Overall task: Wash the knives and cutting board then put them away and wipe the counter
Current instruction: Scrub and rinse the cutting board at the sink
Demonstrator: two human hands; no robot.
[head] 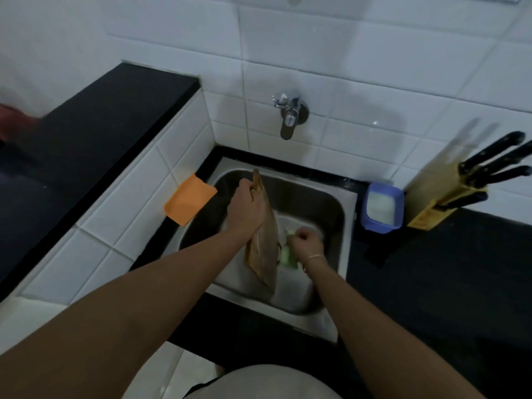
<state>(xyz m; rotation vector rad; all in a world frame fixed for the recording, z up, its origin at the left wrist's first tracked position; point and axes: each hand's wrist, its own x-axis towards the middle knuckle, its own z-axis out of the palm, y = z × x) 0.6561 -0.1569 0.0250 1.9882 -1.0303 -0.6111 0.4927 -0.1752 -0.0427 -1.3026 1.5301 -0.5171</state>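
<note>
Board (263,240): wooden, stood on edge inside the sink (342,214), tilted, upper end toward the tap (289,118). Gripped at that upper edge by the left hand (247,210), fingers curled over the rim. Right hand (306,243) just right of the board, low in the sink, fingers closed round a green sponge (289,256) and pressed against the board's face. Likely stiff and moderately heavy; wet wood, so probably slippery (soap would make it worse). Best held by an edge with a firm wrap, lower end resting on the sink floor for support. Sink steel, hard, wet-looking. Orange cloth (190,200) draped over the sink's left rim. Blue tub (380,207) just right of the sink, on the black counter (460,269). Beyond the tub, a knife block (443,194) with black-handled knives (495,165) slotted in. White tiled wall behind the sink; a raised black ledge (100,125) to its left. Tap apparently not running.
</note>
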